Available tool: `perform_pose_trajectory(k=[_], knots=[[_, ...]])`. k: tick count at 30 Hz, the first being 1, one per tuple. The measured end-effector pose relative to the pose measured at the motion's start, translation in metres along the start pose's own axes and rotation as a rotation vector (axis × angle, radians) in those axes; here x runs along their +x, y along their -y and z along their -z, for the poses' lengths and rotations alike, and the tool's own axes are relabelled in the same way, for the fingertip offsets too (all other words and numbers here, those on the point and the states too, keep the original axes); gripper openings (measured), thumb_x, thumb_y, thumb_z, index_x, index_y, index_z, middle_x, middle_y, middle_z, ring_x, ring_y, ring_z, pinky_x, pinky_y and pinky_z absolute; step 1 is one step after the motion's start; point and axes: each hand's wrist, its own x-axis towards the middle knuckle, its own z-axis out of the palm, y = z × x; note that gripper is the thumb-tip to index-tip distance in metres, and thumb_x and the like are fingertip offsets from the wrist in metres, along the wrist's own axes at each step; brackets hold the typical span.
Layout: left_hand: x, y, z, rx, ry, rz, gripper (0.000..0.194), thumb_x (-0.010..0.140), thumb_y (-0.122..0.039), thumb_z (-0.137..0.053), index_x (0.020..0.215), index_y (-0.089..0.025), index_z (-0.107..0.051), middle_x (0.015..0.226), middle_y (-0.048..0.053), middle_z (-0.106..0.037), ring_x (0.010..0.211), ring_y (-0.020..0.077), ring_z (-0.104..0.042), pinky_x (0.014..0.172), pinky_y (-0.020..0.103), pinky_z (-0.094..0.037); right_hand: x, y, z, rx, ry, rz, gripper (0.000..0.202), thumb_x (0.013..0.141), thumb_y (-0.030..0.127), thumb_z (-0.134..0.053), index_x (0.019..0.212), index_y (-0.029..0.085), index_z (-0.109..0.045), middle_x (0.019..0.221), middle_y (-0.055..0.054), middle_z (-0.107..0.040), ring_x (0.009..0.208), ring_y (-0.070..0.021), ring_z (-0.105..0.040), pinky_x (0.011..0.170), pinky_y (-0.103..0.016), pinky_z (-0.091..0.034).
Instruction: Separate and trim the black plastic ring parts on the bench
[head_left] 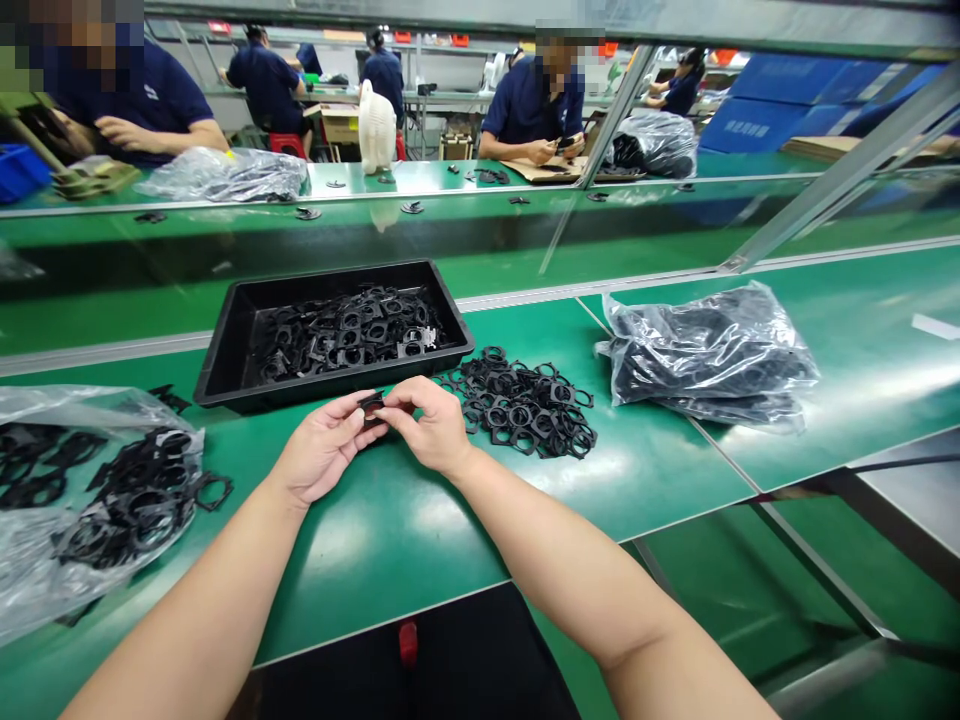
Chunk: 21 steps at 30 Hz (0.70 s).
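Near the middle of the head view, my left hand (324, 447) is closed on a small black plastic part (371, 403), held between thumb and fingers. My right hand (431, 425) pinches the same part from the right side, fingertips bent over it. Both hands are just in front of a black tray (334, 388) that holds many black parts (352, 330). Right of my right hand lies a loose pile of black ring-shaped parts (525, 405) on the green table (375, 540).
An open plastic bag (142, 490) of black parts lies at the left, a loose ring (213, 491) beside it. A filled plastic bag (705, 350) lies at the right. Beyond a metal-framed divider, people sit at another bench; a slanted post (817, 190) stands at the right.
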Motion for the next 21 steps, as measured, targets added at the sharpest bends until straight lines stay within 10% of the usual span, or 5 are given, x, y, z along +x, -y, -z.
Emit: perform_pose_trajectory(k=[11, 21], knots=[[-0.002, 0.002, -0.001, 0.051, 0.001, 0.011, 0.028, 0.070, -0.021, -0.074, 0.098, -0.018, -0.071, 0.101, 0.006, -0.071, 0.094, 0.0175, -0.065, 0.090, 0.033, -0.051, 0.001, 0.002, 0.003, -0.032, 0.049, 0.016, 0.011, 0.081, 0.025, -0.061, 0.072, 0.019, -0.061, 0.076, -0.002, -0.062, 0.074, -0.0128, -0.057, 0.070, -0.027, -0.048], [-0.001, -0.006, -0.002, 0.106, -0.007, 0.094, 0.029, 0.072, -0.033, -0.071, 0.093, -0.013, -0.071, 0.083, 0.008, -0.069, 0.073, 0.0141, -0.061, 0.066, 0.024, -0.049, -0.004, -0.004, -0.008, 0.296, 0.103, -0.366, 0.012, 0.083, 0.027, -0.053, 0.088, 0.018, -0.059, 0.074, 0.000, -0.060, 0.061, -0.0098, -0.056, 0.056, -0.022, -0.049]])
